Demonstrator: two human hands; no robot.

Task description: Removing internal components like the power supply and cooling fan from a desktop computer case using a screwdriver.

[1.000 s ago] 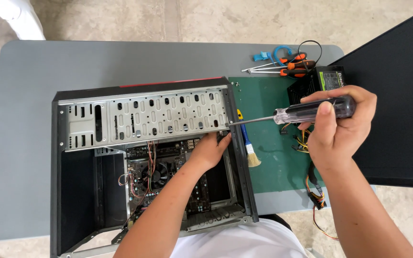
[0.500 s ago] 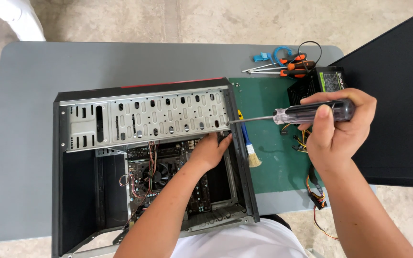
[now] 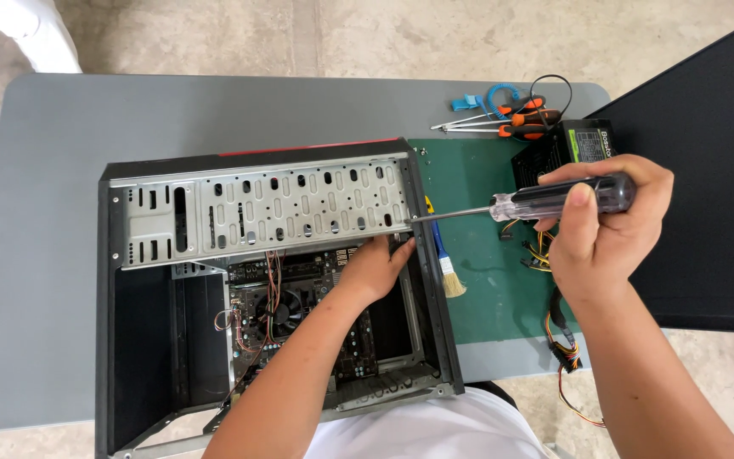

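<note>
The right hand (image 3: 596, 234) is wrapped tight around the dark see-through handle of a long screwdriver with a thin silver shaft (image 3: 520, 204), so its grip is clenched on the tool. The screwdriver lies almost flat, and its tip touches the right back edge of a big open black metal computer case (image 3: 435, 280) that lies on its side on the grey desk (image 3: 44, 255). The left hand (image 3: 375, 268) reaches down inside the case, with its fingers (image 3: 401, 251) pressed against the inner wall just under the shiny silver drive rack with many holes (image 3: 265, 208); I cannot tell if that hand holds anything. Below the hand sits a dark circuit board with a round fan and red wires (image 3: 286, 310). Just beside the case, on a green mat (image 3: 486, 289), lies a small brush with a blue handle and pale bristles (image 3: 445, 263). Near the far edge of the mat are pliers with orange handles (image 3: 528, 119), and a black power box with coloured wires (image 3: 567, 149) sits behind the right hand
</note>
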